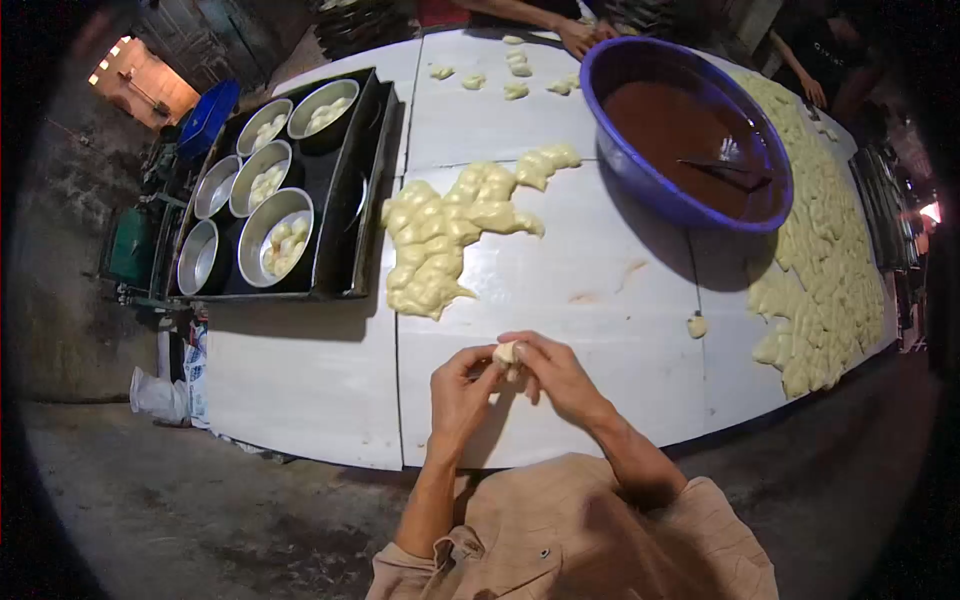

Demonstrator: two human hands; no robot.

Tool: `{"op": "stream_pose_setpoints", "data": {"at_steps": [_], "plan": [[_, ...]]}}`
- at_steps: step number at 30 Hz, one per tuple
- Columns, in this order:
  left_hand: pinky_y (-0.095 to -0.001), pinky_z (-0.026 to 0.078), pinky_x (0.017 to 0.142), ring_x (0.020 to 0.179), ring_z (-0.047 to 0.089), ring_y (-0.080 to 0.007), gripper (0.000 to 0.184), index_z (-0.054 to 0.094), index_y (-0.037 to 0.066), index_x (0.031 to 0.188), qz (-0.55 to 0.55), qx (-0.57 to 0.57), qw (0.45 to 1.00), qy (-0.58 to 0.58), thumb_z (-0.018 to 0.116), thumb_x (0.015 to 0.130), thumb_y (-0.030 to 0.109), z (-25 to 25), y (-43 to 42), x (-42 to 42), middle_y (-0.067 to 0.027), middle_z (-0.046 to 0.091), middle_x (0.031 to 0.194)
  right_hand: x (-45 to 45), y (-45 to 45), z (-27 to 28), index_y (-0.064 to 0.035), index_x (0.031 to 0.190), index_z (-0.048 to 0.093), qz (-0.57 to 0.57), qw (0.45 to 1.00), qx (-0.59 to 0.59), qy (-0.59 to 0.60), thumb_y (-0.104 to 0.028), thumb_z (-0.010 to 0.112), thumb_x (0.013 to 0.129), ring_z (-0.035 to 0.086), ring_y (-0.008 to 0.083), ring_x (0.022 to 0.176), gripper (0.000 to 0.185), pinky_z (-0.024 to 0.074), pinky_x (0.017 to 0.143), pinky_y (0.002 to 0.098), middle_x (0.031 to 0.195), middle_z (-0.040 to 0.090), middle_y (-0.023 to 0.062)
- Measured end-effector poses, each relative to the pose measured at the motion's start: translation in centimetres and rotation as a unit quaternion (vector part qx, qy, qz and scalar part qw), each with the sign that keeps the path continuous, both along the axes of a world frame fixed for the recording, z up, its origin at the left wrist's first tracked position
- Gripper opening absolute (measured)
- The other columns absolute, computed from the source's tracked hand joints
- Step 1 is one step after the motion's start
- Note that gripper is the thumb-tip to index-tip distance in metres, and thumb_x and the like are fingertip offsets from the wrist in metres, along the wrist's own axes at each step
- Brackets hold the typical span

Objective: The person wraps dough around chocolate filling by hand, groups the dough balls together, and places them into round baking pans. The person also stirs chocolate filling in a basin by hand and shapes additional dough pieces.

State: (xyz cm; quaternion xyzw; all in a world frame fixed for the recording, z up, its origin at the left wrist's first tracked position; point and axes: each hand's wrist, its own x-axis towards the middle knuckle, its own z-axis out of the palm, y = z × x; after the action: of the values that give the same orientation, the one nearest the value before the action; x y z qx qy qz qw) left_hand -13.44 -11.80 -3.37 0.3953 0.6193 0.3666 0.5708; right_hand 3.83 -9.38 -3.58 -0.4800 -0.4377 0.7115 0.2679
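Around dough (508,353), left hand (461,390) and right hand (560,380) curl.

Dough pieces (425,245) and baking tins (198,257) mark a bakery

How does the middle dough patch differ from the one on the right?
The middle dough patch is smaller; the right dough patch covers more table. The middle patch lies nearer the black tray; the right patch runs along the table's edge. Both look pale yellow and lumpy.
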Motion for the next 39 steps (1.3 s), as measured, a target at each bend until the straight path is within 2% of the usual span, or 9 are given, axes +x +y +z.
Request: {"op": "stream_pose_setpoints", "data": {"at_steps": [6,13,18,19,23,26,27,33,39], "plan": [[-0.0347,0.052,0.077,0.086,0.067,-0.0277,0.031,0.069,0.002,0.115,-0.115,0.084,0.954,0.265,0.066,0.088,0.017,0.3,0.3,-1.0,-0.0124,0.069,0.096,2.7,1.9,0.2,-0.0039,0.122,0.065,-0.049,0.948,0.19,-0.25,-0.035,0.057,0.097,0.07,0.0314,0.087,0.041,0.0533,0.081,0.0393,0.107,0.07,0.0191],[-0.0388,0.051,0.084,0.097,0.063,-0.0311,0.101,0.039,0.0,0.145,-0.351,0.12,0.856,0.361,0.084,0.068,0.046,2.2,1.6,-3.2,-0.0178,0.06,0.119,3.7,11.3,-1.7,-0.0027,0.12,0.062,-0.089,0.863,0.308,-0.39,-0.028,0.064,0.089,0.062,0.0325,0.106,0.04,0.0496,0.089,0.0433,0.112,0.065,0.0161],[-0.0377,0.053,0.082,0.095,0.067,-0.0276,0.086,0.04,0.001,0.147,-0.266,0.045,0.912,0.308,0.08,0.079,0.036,3.0,3.4,-4.8,-0.0189,0.066,0.114,1.6,15.2,-6.1,-0.0005,0.122,0.059,-0.101,0.787,0.444,-0.416,-0.023,0.068,0.086,0.056,0.0343,0.11,0.043,0.0463,0.094,0.0434,0.118,0.06,0.0152],[-0.0374,0.053,0.082,0.094,0.068,-0.0282,0.082,0.042,0.001,0.145,-0.256,0.051,0.922,0.286,0.081,0.079,0.03,3.2,3.7,-4.9,-0.0195,0.068,0.113,1.5,14.9,-6.0,-0.0013,0.122,0.059,-0.109,0.842,0.377,-0.371,-0.024,0.068,0.087,0.055,0.0338,0.112,0.043,0.0461,0.096,0.043,0.118,0.06,0.015],[-0.0304,0.054,0.063,0.081,0.063,-0.019,0.072,0.047,-0.002,0.142,-0.269,0.038,0.926,0.26,0.08,0.081,0.02,4.6,6.0,-2.9,-0.0189,0.066,0.114,4.4,9.2,-0.2,-0.0078,0.122,0.061,-0.144,0.87,0.323,-0.344,-0.027,0.065,0.092,0.058,0.0277,0.115,0.036,0.0475,0.097,0.0394,0.119,0.062,0.0101],[-0.0292,0.052,0.057,0.08,0.064,-0.0187,0.065,0.05,-0.003,0.139,-0.33,0.098,0.92,0.188,0.077,0.083,0.016,4.7,8.2,1.2,-0.0205,0.066,0.112,9.9,2.9,0.4,-0.0121,0.115,0.067,-0.264,0.859,0.241,-0.367,-0.028,0.065,0.093,0.069,0.0234,0.09,0.028,0.0557,0.078,0.0343,0.108,0.069,0.0047],[-0.0286,0.051,0.057,0.079,0.064,-0.0183,0.063,0.051,-0.003,0.138,-0.355,0.097,0.913,0.177,0.076,0.084,0.015,5.4,8.8,3.9,-0.0207,0.066,0.111,12.1,0.5,-0.9,-0.0103,0.109,0.069,-0.332,0.807,0.267,-0.409,-0.024,0.066,0.092,0.07,0.0224,0.082,0.022,0.0559,0.071,0.0326,0.099,0.072,0.0046],[-0.0305,0.055,0.076,0.093,0.067,-0.0203,0.052,0.06,0.003,0.129,-0.55,0.116,0.822,0.089,0.077,0.085,0.024,3.9,8.6,20.1,-0.0117,0.069,0.112,24.8,-13.1,-4.0,-0.0032,0.102,0.071,-0.606,0.651,0.145,-0.434,-0.021,0.066,0.092,0.071,0.0255,0.083,0.021,0.0544,0.075,0.0346,0.091,0.073,0.014],[-0.0325,0.052,0.086,0.099,0.068,-0.0205,0.045,0.061,0.001,0.125,-0.61,0.205,0.764,0.054,0.072,0.089,0.024,-0.3,5.5,35.5,-0.0137,0.069,0.113,32.7,-16.0,-5.6,0.0016,0.106,0.069,-0.613,0.677,0.075,-0.4,-0.019,0.067,0.093,0.062,0.0096,0.067,0.024,0.0518,0.06,0.0256,0.084,0.07,0.0052]]}}
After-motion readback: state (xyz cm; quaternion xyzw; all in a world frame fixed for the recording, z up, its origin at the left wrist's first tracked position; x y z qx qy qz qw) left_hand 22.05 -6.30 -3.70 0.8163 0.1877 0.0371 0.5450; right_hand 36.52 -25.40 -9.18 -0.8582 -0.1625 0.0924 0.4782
